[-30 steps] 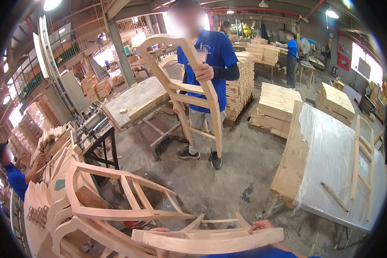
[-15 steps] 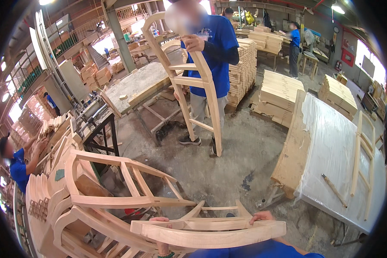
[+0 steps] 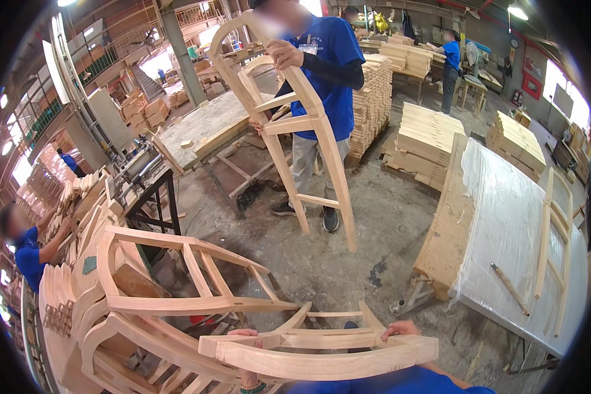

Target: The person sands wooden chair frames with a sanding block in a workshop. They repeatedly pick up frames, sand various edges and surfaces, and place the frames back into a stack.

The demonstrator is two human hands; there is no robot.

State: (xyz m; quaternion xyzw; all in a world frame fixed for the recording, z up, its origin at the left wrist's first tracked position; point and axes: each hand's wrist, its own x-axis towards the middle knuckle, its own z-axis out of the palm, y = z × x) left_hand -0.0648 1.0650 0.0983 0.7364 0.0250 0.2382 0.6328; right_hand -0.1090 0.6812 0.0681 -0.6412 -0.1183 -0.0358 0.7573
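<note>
A pale wooden chair-back frame (image 3: 322, 362), with a thick curved rail nearest me, lies low in front of my body at the lower edge. My left hand (image 3: 244, 333) grips its left side, fingers curled over the wood; a beaded bracelet shows at that wrist. On the right side my right hand (image 3: 400, 328) is closed over the frame's edge. The frame's narrower end points away from me, above the floor. Just to the left, another chair-back frame (image 3: 197, 305) rests on top of several similar curved frames (image 3: 151, 341), close to my left hand.
Ahead, a co-worker in blue (image 3: 331, 79) holds an upright wooden frame (image 3: 299, 125) with both hands. At right stands a plastic-covered table (image 3: 505, 230) bearing a wooden frame (image 3: 551, 243) and a stick-like tool (image 3: 509, 289). Stacked boards (image 3: 427, 141) stand beyond; another worker (image 3: 26, 249) is at far left.
The co-worker's frame has swung, its lower end moving right and nearer me, and the co-worker's feet have shifted. My hands and the frame in them are almost unmoved.
</note>
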